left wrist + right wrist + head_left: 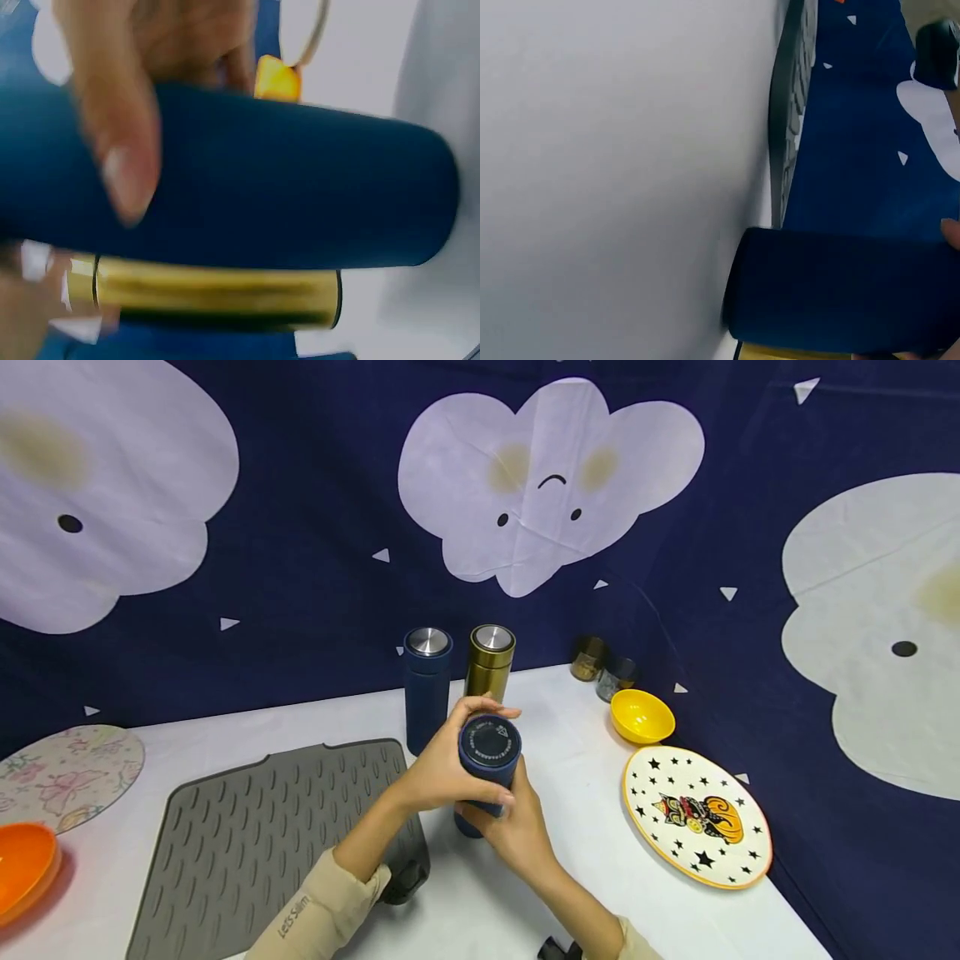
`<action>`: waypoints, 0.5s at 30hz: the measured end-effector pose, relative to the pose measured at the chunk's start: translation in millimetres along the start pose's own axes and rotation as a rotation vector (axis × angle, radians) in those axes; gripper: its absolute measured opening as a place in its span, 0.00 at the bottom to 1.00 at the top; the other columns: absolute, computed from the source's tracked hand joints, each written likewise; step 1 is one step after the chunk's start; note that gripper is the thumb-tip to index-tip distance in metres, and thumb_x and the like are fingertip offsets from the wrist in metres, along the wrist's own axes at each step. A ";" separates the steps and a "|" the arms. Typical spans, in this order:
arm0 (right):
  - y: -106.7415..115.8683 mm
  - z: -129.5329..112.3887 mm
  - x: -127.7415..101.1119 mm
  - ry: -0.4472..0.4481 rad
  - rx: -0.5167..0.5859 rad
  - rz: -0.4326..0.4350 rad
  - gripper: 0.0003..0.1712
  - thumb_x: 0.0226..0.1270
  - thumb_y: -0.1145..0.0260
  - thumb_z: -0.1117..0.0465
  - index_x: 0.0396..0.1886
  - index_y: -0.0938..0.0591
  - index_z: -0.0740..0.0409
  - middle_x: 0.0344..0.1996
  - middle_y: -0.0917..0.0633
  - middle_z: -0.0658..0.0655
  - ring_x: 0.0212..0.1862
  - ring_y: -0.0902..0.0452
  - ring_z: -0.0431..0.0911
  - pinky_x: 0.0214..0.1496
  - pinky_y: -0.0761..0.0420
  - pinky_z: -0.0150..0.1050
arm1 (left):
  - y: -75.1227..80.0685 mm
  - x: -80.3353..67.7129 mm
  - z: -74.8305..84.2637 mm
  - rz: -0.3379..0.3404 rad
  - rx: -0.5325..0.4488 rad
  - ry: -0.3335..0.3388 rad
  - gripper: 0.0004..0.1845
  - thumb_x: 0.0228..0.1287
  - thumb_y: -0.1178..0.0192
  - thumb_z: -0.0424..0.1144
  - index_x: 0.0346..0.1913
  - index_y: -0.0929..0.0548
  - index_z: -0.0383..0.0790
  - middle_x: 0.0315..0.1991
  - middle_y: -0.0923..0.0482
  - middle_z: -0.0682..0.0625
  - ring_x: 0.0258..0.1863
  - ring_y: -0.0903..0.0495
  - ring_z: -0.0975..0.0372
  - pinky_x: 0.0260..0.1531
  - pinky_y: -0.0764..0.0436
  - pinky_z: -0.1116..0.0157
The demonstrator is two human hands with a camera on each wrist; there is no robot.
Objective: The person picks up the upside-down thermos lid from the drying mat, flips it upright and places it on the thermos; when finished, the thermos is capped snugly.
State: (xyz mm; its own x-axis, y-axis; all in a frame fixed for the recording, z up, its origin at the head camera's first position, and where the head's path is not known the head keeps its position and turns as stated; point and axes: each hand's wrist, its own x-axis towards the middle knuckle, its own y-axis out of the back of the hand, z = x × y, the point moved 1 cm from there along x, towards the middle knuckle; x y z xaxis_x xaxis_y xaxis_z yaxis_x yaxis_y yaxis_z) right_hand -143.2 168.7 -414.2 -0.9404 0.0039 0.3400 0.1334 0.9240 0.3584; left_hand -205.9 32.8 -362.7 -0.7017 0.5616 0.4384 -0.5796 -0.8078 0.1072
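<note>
Both hands hold a dark blue flask (489, 752) above the white table, tilted so that a round end with printed text faces the head camera. My left hand (453, 764) wraps around the flask's upper part, with the thumb across its front. Lower down, my right hand (517, 827) grips the flask from beneath. In the left wrist view the blue flask (262, 187) fills the frame, a blurred finger over it. The right wrist view catches the flask (840, 289) at its lower edge.
A second blue flask (427, 689) and a gold flask (489, 664) stand just behind my hands. A grey ribbed mat (277, 835) lies to the left. A yellow bowl (641, 716), a starred plate (697, 817) and two small jars (603, 668) sit to the right. An orange bowl (22, 864) is at far left.
</note>
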 end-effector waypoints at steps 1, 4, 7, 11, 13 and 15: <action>1.1 -0.2 0.8 0.007 -0.003 -0.006 0.51 0.51 0.22 0.65 0.72 0.39 0.52 0.64 0.23 0.59 0.67 0.28 0.55 0.67 0.30 0.60 | -1.3 -0.2 0.1 0.035 0.051 -0.003 0.45 0.42 0.19 0.40 0.64 0.33 0.41 0.62 0.25 0.46 0.64 0.29 0.50 0.67 0.33 0.49; 6.2 -0.1 3.3 0.025 -0.023 -0.057 0.50 0.49 0.21 0.65 0.71 0.36 0.52 0.63 0.21 0.57 0.66 0.28 0.55 0.67 0.31 0.61 | 0.9 0.4 1.3 0.008 0.102 -0.009 0.38 0.41 0.20 0.35 0.58 0.26 0.39 0.55 0.22 0.45 0.56 0.23 0.55 0.60 0.25 0.56; 12.3 0.4 5.4 0.056 -0.073 -0.137 0.47 0.44 0.19 0.64 0.67 0.29 0.53 0.59 0.19 0.55 0.63 0.25 0.52 0.67 0.29 0.56 | 10.7 5.3 1.8 -0.280 -0.076 -0.046 0.34 0.39 0.25 0.26 0.55 0.24 0.29 0.52 0.20 0.33 0.54 0.20 0.54 0.61 0.25 0.56; 16.5 0.5 7.4 0.136 -0.080 -0.260 0.41 0.43 0.19 0.66 0.61 0.25 0.58 0.55 0.17 0.56 0.59 0.23 0.48 0.65 0.26 0.48 | 20.7 12.4 -0.6 -0.649 -0.254 -0.054 0.35 0.33 0.26 0.25 0.52 0.26 0.21 0.49 0.20 0.33 0.55 0.20 0.54 0.70 0.34 0.53; 16.8 0.7 7.0 0.157 -0.063 -0.301 0.40 0.44 0.20 0.66 0.61 0.25 0.59 0.55 0.17 0.56 0.59 0.23 0.47 0.64 0.25 0.46 | 22.8 14.3 -2.6 -0.740 -0.274 -0.069 0.35 0.32 0.25 0.25 0.51 0.27 0.20 0.48 0.20 0.35 0.53 0.20 0.56 0.74 0.42 0.53; 16.2 0.7 5.6 0.158 -0.052 -0.322 0.40 0.45 0.20 0.66 0.61 0.25 0.58 0.55 0.17 0.55 0.58 0.23 0.45 0.63 0.25 0.45 | 24.2 13.9 -3.8 -0.770 -0.271 -0.082 0.37 0.31 0.24 0.25 0.51 0.27 0.20 0.48 0.21 0.32 0.53 0.19 0.58 0.77 0.51 0.53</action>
State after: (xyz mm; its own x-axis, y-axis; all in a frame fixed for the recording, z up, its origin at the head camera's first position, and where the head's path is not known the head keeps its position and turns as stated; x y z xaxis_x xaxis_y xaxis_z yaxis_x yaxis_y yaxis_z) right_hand -146.5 184.0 -407.1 -0.8775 -0.3470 0.3310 -0.1422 0.8474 0.5115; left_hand -231.2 21.7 -357.4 -0.0402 0.9179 0.3948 -0.9739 -0.1243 0.1898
